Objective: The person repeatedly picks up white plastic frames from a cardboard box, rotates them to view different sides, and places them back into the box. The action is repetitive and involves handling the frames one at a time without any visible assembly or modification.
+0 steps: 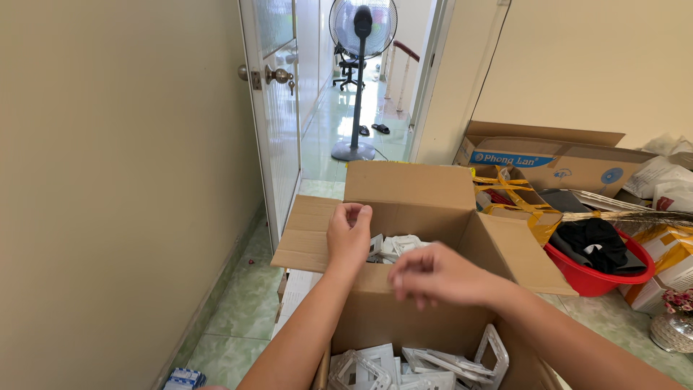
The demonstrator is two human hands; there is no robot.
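From the head camera, your left hand hangs over the open cardboard box, fingers pinched together in a closed grip; whether anything small sits between them cannot be told. Your right hand crosses in front of the box's near wall, fingers curled and blurred, so its grip cannot be judged. The box's flaps are folded outward, which keeps the white pieces inside within reach. Nearer you lie pale plastic frames in a loose heap. To the right stands a red basin holding dark cloth; a pedestal fan stands in the doorway.
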